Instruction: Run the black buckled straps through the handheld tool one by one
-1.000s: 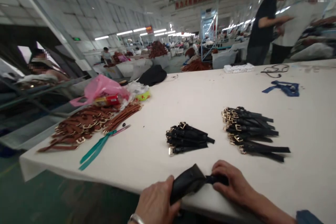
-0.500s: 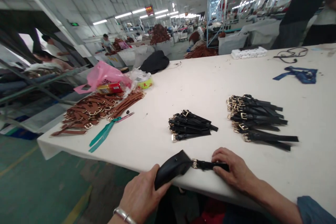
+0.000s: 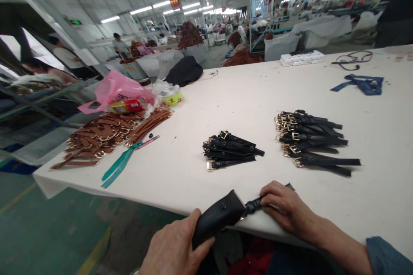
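White table (image 3: 193,144) spreads beyond its near edge (image 3: 145,200), where left hand (image 3: 177,242) clasps black piece (image 3: 222,212), right hand (image 3: 285,206) pinches strap (image 3: 253,205) mid-length

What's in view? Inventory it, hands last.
Table: one, white, foreground
Brown straps: many, brown, table's left
Black strap piles: two, black, centre, right
Tool: one, teal, beside brown straps
Bag: one, pink, by brown straps
Packet: one, red-yellow, by bag
Cloth items: two, black, blue, far side
Pack: one, white, far edge
Cable: one, dark, far right
People: several, mixed clothing, background
Held piece: one, black, front
Held strap: one, black, front
Left hand: one, bare, on held piece
Right hand: one, bare, on held strap
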A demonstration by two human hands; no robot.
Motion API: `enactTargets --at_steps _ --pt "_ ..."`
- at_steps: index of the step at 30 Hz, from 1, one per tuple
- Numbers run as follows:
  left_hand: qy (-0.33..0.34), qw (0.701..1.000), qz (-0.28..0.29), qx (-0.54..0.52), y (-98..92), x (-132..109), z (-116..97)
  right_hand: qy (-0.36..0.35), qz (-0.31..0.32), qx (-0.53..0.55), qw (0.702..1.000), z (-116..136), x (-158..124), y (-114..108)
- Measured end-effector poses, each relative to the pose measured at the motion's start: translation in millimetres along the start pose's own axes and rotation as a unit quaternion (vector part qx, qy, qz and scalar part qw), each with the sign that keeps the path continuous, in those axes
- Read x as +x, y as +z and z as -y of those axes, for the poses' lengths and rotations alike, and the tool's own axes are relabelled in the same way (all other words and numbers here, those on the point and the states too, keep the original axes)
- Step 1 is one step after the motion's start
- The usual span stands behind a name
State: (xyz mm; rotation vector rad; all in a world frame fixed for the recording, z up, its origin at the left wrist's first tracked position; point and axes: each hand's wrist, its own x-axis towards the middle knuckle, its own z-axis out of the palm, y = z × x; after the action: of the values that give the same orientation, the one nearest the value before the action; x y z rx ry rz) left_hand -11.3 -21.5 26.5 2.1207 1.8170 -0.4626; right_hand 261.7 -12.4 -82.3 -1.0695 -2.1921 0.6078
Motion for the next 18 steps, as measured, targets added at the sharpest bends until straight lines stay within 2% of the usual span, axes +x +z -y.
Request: enactTargets --at_steps 6,8,15,18 --pt "0.015 0.996 0.083 0.036 -15.1 -5.2 -25.7 0.049 0.002 0.063 0.997 -3.3 4.6 -2.1" --pt "0.017 0.994 0.09 0.053 -16.0 -2.9 -32.1 0.069 0.0 0.074 0.995 -4.1 6.0 -2.8" --pt "0.065 0.997 0.027 0.028 -7.6 16.8 -43.1 0.087 0.007 0.075 0.993 -6.4 6.9 -4.2" --pt "0.076 0.997 0.018 0.017 -6.6 20.5 -44.1 0.09 0.012 0.085 0.992 -8.0 6.2 -6.5"
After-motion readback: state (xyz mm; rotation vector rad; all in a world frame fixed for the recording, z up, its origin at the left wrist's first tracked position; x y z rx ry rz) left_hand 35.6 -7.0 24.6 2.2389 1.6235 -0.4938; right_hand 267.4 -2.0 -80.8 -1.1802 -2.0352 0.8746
